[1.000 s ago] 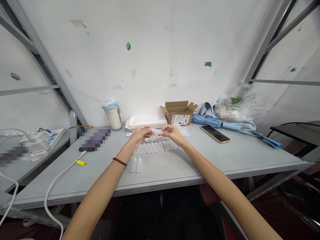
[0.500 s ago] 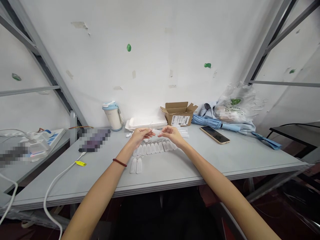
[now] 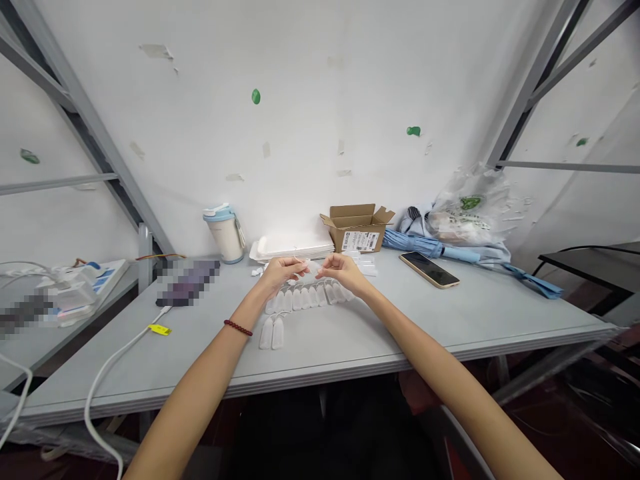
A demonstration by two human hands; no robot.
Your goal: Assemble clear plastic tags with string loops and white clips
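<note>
My left hand (image 3: 281,274) is closed in a pinch, with thumb and fingertips at one side of a small translucent white piece (image 3: 313,267). The fingers of my right hand (image 3: 344,271) pinch its other side. Both hands are raised just above the far middle of the table. Below them lies a row of translucent white rounded tags (image 3: 305,297), side by side, the upper ends partly hidden by my hands. Nearer to me are two more such tags (image 3: 272,333), joined by a thin white string at the top.
Behind my hands are a stack of white trays (image 3: 295,247) and an open cardboard box (image 3: 356,230). A tumbler (image 3: 225,235) stands left of them. To the right lie a phone (image 3: 429,269), a folded blue umbrella (image 3: 450,252) and a plastic bag (image 3: 467,213). A white cable (image 3: 117,360) crosses the left side.
The translucent piece between my fingertips has tilted and sits slightly lower. My right fingertips have shifted a little against it. The tags on the table have not moved.
</note>
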